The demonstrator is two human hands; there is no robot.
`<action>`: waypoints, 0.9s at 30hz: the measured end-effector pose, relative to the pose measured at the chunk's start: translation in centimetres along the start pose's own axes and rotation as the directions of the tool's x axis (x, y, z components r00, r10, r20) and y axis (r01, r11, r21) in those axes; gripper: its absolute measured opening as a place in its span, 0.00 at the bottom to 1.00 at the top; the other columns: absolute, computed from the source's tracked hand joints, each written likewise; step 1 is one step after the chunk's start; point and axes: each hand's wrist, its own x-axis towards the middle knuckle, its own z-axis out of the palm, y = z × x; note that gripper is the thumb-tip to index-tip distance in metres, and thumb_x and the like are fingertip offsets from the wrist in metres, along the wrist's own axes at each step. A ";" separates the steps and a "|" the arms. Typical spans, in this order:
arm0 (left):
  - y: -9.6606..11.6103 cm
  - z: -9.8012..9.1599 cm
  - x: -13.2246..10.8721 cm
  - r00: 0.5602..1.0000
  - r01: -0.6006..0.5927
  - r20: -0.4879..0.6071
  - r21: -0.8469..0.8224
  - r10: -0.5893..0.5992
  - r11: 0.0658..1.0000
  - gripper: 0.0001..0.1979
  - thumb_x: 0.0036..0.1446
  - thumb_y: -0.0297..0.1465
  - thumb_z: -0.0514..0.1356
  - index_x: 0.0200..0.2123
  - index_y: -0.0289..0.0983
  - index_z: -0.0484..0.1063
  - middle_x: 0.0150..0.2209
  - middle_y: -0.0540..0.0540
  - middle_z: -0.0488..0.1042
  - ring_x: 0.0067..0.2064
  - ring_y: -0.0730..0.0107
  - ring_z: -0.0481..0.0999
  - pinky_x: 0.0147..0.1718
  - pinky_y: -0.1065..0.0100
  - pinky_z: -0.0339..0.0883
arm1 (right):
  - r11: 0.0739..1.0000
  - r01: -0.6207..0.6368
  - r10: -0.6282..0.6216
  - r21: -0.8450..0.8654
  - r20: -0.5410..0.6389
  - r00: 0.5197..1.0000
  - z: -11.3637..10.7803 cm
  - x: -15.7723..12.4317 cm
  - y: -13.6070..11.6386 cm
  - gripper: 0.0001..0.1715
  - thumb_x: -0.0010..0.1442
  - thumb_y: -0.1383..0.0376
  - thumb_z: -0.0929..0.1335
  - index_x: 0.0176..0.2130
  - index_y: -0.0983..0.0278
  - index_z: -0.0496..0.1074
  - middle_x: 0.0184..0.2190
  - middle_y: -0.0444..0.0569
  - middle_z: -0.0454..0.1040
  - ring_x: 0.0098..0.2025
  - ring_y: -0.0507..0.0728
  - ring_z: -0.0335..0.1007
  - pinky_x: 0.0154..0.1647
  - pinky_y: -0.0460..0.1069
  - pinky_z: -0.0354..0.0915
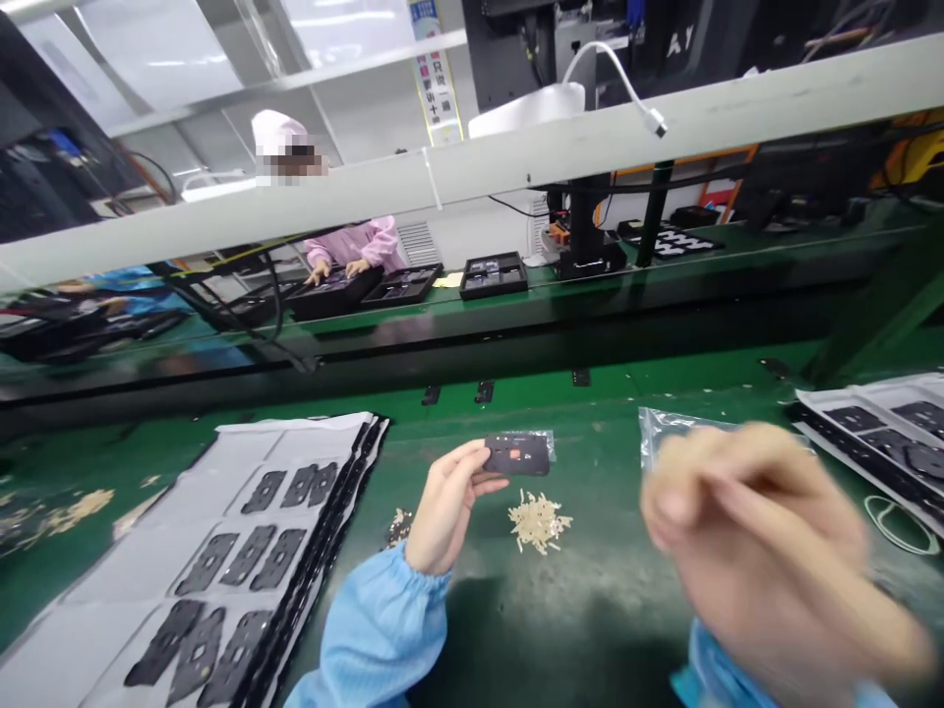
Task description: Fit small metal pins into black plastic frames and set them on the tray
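My left hand [444, 508] pinches a flat black perforated piece [517, 454] with a small orange spot, and a clear film shows behind it. My right hand [752, 541] is blurred with motion close to the camera, its fingers drawn together, above a clear plastic bag [682, 435]. Whether it holds anything small cannot be seen. Between my hands lies a pile of pale cream strips [539, 521]. Left of them, a white sheet [140, 580] carries rows of black pieces like the one in my left hand.
A stack of white sheets with black pieces [881, 433] lies at the right, near a thin loop of rubber band [901, 525]. A pale rail [472, 167] crosses the view. Beyond it, a co-worker's hands [335, 268] work at a black tray [335, 291] on the green bench.
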 end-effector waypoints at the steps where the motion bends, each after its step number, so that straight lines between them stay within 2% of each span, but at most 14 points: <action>1: -0.1 -0.1 0.0 1.000 0.000 0.003 -0.010 0.000 1.000 0.09 0.52 0.33 0.60 0.35 0.35 0.75 0.37 0.45 0.78 0.36 0.66 0.78 0.35 0.68 0.73 | 1.000 -0.023 0.024 0.019 -0.016 1.000 0.4 1.0 1.0 0.07 0.61 0.61 0.64 0.35 0.60 0.70 0.25 0.46 0.70 0.26 0.54 0.68 0.24 0.50 0.67; 4: -0.8 0.0 0.0 1.000 -0.016 0.000 0.006 0.016 1.000 0.10 0.53 0.34 0.60 0.37 0.36 0.75 0.39 0.45 0.77 0.39 0.65 0.77 0.36 0.69 0.73 | 0.978 -0.199 0.200 -0.057 0.002 0.980 1.2 2.4 5.3 0.07 0.58 0.63 0.67 0.37 0.63 0.69 0.32 0.48 0.71 0.30 0.53 0.68 0.25 0.47 0.68; 6: -1.7 0.2 0.1 0.998 -0.058 -0.001 0.060 0.058 0.997 0.10 0.54 0.34 0.59 0.38 0.36 0.74 0.41 0.46 0.76 0.43 0.64 0.76 0.37 0.69 0.72 | 0.938 -0.344 0.346 -0.044 0.082 0.934 1.4 2.2 8.3 0.12 0.57 0.60 0.67 0.40 0.63 0.68 0.35 0.48 0.70 0.32 0.54 0.69 0.23 0.47 0.70; 8: -2.8 0.4 0.2 0.995 -0.099 0.032 0.120 0.096 0.988 0.10 0.56 0.34 0.57 0.38 0.36 0.73 0.42 0.46 0.76 0.44 0.65 0.74 0.39 0.68 0.71 | 0.907 -0.421 0.419 -0.022 0.155 0.895 1.4 1.6 10.6 0.14 0.56 0.58 0.68 0.40 0.64 0.68 0.37 0.49 0.70 0.32 0.55 0.70 0.23 0.47 0.71; 11: -4.7 0.1 0.3 0.992 -0.094 0.103 0.172 0.077 0.980 0.10 0.56 0.35 0.58 0.36 0.34 0.72 0.38 0.46 0.76 0.41 0.66 0.75 0.41 0.68 0.69 | 0.908 -0.416 0.418 -0.045 0.145 0.897 0.9 1.2 13.0 0.16 0.53 0.58 0.71 0.39 0.64 0.68 0.34 0.48 0.71 0.28 0.52 0.69 0.22 0.45 0.70; 13: -6.0 -0.5 0.2 0.989 -0.006 0.146 0.197 -0.023 0.980 0.11 0.52 0.36 0.61 0.33 0.33 0.71 0.34 0.45 0.76 0.38 0.66 0.76 0.39 0.68 0.69 | 0.906 -0.405 0.421 -0.123 0.172 0.890 0.4 1.1 13.9 0.18 0.52 0.59 0.72 0.41 0.62 0.68 0.32 0.46 0.71 0.24 0.50 0.67 0.19 0.44 0.67; 15: -7.2 -1.0 -0.1 0.953 0.139 0.239 0.210 -0.188 0.968 0.14 0.49 0.37 0.63 0.35 0.32 0.70 0.32 0.44 0.76 0.34 0.67 0.76 0.34 0.68 0.69 | 0.879 -0.415 0.473 -0.235 0.315 0.823 0.1 0.8 14.5 0.17 0.53 0.61 0.71 0.44 0.60 0.68 0.32 0.45 0.71 0.22 0.49 0.65 0.17 0.43 0.65; 17: -8.1 -1.3 -0.4 0.873 0.246 0.373 0.215 -0.313 0.945 0.17 0.50 0.39 0.62 0.38 0.33 0.70 0.30 0.44 0.75 0.31 0.68 0.76 0.31 0.67 0.70 | 0.862 -0.370 0.501 -0.346 0.477 0.722 0.2 0.3 14.7 0.13 0.56 0.61 0.69 0.43 0.60 0.71 0.33 0.46 0.71 0.24 0.50 0.67 0.19 0.44 0.66; 19: -8.6 -1.6 -0.8 0.841 0.225 0.451 0.210 -0.299 0.951 0.16 0.54 0.40 0.58 0.36 0.32 0.71 0.28 0.45 0.75 0.31 0.68 0.76 0.33 0.66 0.69 | 0.869 -0.289 0.484 -0.401 0.570 0.665 0.5 -0.3 14.8 0.12 0.58 0.62 0.67 0.43 0.60 0.73 0.37 0.49 0.70 0.30 0.53 0.69 0.24 0.45 0.68; 20: -8.8 -1.9 -0.9 0.862 0.170 0.443 0.208 -0.247 0.963 0.15 0.56 0.39 0.55 0.34 0.32 0.72 0.27 0.45 0.74 0.32 0.68 0.75 0.35 0.66 0.69 | 0.875 -0.259 0.469 -0.410 0.579 0.667 0.7 -0.5 14.8 0.14 0.59 0.62 0.66 0.45 0.59 0.73 0.40 0.50 0.69 0.33 0.54 0.70 0.26 0.45 0.69; 22: -8.8 -3.2 -1.3 0.939 0.033 0.325 0.241 -0.113 0.970 0.13 0.59 0.34 0.52 0.33 0.32 0.72 0.28 0.44 0.74 0.34 0.68 0.74 0.40 0.66 0.67 | 0.875 -0.255 0.459 -0.412 0.537 0.707 0.8 -0.7 14.9 0.16 0.59 0.61 0.65 0.48 0.57 0.71 0.48 0.52 0.66 0.36 0.55 0.69 0.28 0.46 0.71; 24: -8.6 -5.6 -1.9 0.994 -0.051 0.107 0.368 0.012 0.928 0.11 0.59 0.29 0.50 0.33 0.33 0.72 0.30 0.45 0.74 0.34 0.70 0.73 0.39 0.67 0.66 | 0.864 -0.296 0.471 -0.407 0.450 0.758 0.7 -0.6 15.3 0.17 0.59 0.59 0.65 0.49 0.57 0.70 0.52 0.52 0.63 0.38 0.55 0.69 0.29 0.46 0.72; 25: -8.3 -7.1 -2.2 0.997 -0.057 -0.018 0.459 0.073 0.886 0.11 0.58 0.27 0.49 0.33 0.34 0.71 0.30 0.46 0.73 0.33 0.70 0.72 0.37 0.68 0.66 | 0.857 -0.316 0.479 -0.406 0.405 0.779 0.6 -0.4 15.6 0.16 0.59 0.59 0.65 0.48 0.57 0.71 0.52 0.52 0.63 0.39 0.56 0.69 0.30 0.47 0.72; 27: -7.6 -10.4 -2.9 0.948 -0.031 -0.218 0.662 0.232 0.749 0.11 0.58 0.27 0.48 0.34 0.36 0.71 0.31 0.47 0.72 0.33 0.70 0.71 0.36 0.68 0.65 | 0.841 -0.351 0.498 -0.411 0.337 0.799 0.3 -0.1 16.1 0.14 0.58 0.57 0.66 0.44 0.59 0.73 0.48 0.52 0.67 0.38 0.56 0.69 0.30 0.46 0.71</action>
